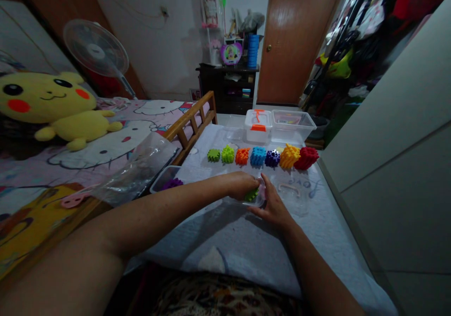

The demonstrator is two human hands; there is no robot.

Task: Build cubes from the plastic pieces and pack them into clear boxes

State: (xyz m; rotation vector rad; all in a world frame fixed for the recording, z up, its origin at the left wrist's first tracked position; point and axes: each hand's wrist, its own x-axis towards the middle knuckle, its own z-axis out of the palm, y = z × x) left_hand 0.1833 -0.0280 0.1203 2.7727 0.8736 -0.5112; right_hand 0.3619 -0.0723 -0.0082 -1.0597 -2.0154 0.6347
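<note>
My left hand (pixel 244 185) reaches down into a small clear plastic box (pixel 243 203), its fingers closed at a green plastic piece (pixel 252 194) with a notched edge. The fingertips are partly hidden. My right hand (pixel 275 205) grips the box's right side, thumb and fingers apart around the wall. Beyond both hands stands a row of notched plastic stacks: dark green (pixel 213 155), lime (pixel 228 154), orange (pixel 242 156), light blue (pixel 258 156), dark purple (pixel 272 158), yellow (pixel 290 156) and red (pixel 306 158).
A clear lid (pixel 291 196) lies right of the box. Behind the row stand an orange-latched container (pixel 258 135) and an open clear bin (pixel 294 127). At left, another clear tub (pixel 155 184) holds purple pieces (pixel 172 183), beside a plastic bag (pixel 137 165) and wooden bed rail (pixel 186 123).
</note>
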